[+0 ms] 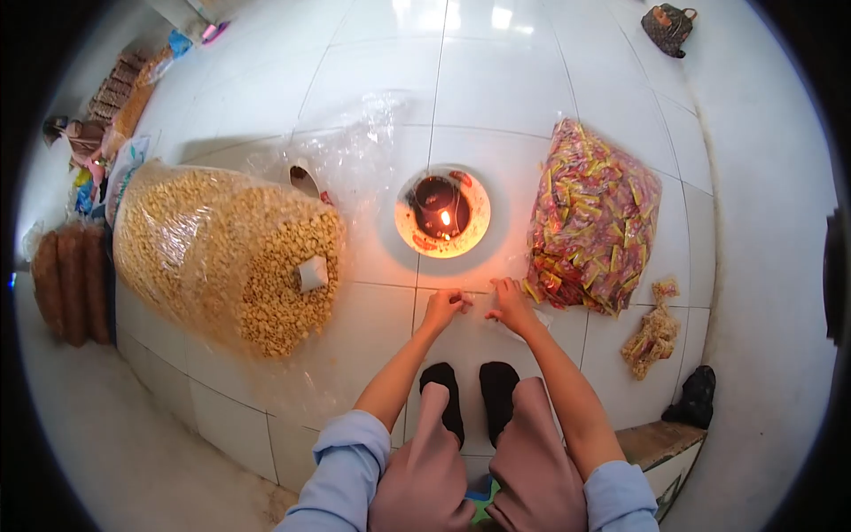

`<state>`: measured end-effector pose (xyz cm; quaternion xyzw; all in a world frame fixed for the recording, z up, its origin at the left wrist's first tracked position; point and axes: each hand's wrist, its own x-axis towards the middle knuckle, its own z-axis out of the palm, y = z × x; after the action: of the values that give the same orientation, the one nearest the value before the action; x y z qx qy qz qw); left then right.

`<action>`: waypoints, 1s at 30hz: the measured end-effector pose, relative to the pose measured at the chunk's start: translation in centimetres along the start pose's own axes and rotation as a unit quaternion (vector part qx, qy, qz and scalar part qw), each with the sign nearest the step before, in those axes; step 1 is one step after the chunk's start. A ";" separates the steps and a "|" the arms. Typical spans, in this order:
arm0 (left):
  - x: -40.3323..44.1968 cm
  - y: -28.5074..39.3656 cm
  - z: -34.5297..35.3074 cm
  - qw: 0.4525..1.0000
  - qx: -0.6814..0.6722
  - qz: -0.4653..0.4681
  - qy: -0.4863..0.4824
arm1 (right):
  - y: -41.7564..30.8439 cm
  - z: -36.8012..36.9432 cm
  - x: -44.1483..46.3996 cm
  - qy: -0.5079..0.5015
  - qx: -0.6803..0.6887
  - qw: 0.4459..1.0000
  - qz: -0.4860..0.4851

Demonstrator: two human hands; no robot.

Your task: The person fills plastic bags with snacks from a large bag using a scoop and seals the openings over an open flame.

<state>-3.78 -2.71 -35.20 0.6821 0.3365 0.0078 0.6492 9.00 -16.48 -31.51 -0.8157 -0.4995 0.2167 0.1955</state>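
Observation:
My left hand [446, 309] is low over the floor tiles with its fingers curled together; whatever is in them is too small to make out. Just to its right is my right hand [514, 308], its fingers stretched out and apart. Clear plastic [534, 321] lies beside and partly under that wrist. Ahead of both hands stands a pale bowl [479, 232] with a dark, stained inside and a small burning flame [445, 217]. Close to my right hand rests a large clear bag of red and yellow packets [594, 217].
At left lies a big open plastic bag of yellowish snack pieces [288, 266], a white scoop-like piece [312, 274] on top. Right are small snack bags [654, 337] and a black plastic bag [694, 399]. A brown handbag [669, 29] sits far right. Long brown packs [73, 284] stand far left.

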 end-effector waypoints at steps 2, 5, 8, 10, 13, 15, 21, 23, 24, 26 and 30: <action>0.0 0.2 0.8 0.999 0.015 0.003 -0.033 | 0.4 0.0 -0.1 0.041 0.031 0.999 0.005; -0.1 1.0 2.0 0.989 0.121 0.085 -0.016 | 0.7 0.6 0.0 0.064 0.051 0.997 0.015; 0.0 1.1 2.6 0.990 0.135 0.034 0.005 | 0.9 0.8 0.4 0.067 0.073 0.995 0.029; -0.2 1.2 2.6 0.997 0.069 -0.009 0.020 | 0.1 0.8 0.7 0.069 0.072 0.994 0.031; -0.9 1.1 1.7 0.993 0.089 -0.032 0.066 | -0.8 1.2 1.9 0.074 0.104 0.992 0.019; -1.2 0.8 0.9 0.991 0.076 -0.041 0.106 | -1.4 1.9 2.9 0.073 0.139 0.988 0.006; -1.3 0.9 -1.1 0.983 0.131 0.003 0.129 | -0.6 1.9 3.8 0.035 0.185 0.982 -0.035; -0.9 0.6 -1.3 0.985 0.110 0.034 0.128 | -0.5 0.5 2.4 0.099 0.097 0.989 -0.058; -0.7 0.6 -1.3 0.990 0.093 0.006 0.103 | 0.1 0.5 1.9 0.098 0.094 0.989 -0.056; -0.7 0.5 -1.0 0.994 0.077 -0.022 0.078 | 0.8 1.2 1.3 0.047 0.151 0.987 -0.028; -0.8 0.8 -0.1 0.977 0.176 -0.054 0.106 | -0.1 1.9 1.5 0.074 0.130 0.989 -0.010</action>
<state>-4.10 -2.92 -34.09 0.7617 0.4358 -0.0140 0.4793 8.45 -14.87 -33.28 -0.7922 -0.4594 0.2163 0.3384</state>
